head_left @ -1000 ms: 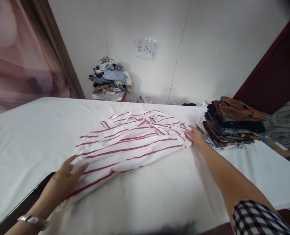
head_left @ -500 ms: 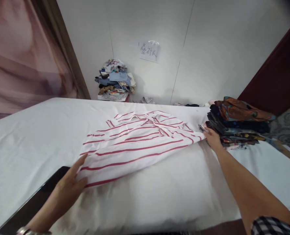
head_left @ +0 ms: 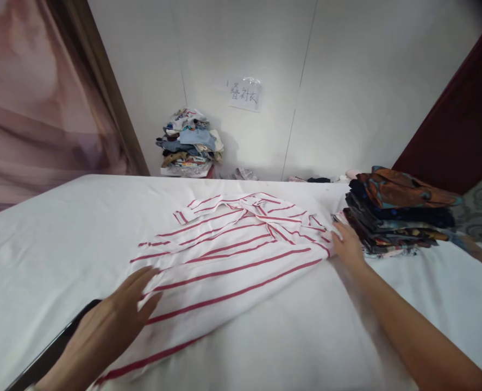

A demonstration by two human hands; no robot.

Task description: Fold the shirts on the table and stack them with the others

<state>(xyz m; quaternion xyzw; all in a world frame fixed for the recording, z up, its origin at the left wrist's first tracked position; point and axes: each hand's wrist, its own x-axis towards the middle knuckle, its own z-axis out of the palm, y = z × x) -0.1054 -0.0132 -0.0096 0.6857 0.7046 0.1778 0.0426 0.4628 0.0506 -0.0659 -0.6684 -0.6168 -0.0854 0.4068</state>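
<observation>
A white shirt (head_left: 228,277) with red stripes lies spread in front of me, its collar end bunched and its near edge hanging toward me. My left hand (head_left: 122,309) is open over the shirt's left side, fingers stretched and thumb apart. At the right edge of the shirt is my right hand (head_left: 349,247), touching the fabric with its fingers loosely extended. Part of that edge is hidden by the hand. Beneath my left forearm, a flat black object (head_left: 49,350) shows partly.
A pile of folded dark clothes (head_left: 404,212) stands right of my right hand. Another clothes pile (head_left: 192,141) sits beyond the far edge of the white-covered table (head_left: 61,233). A handwritten paper sign (head_left: 244,95) hangs on the wall, and a pink curtain (head_left: 41,108) is at left.
The shirt's near edge has come down and toward me. My left hand has let go of the fabric and its fingers have spread. My right hand has lowered and loosened from the edge.
</observation>
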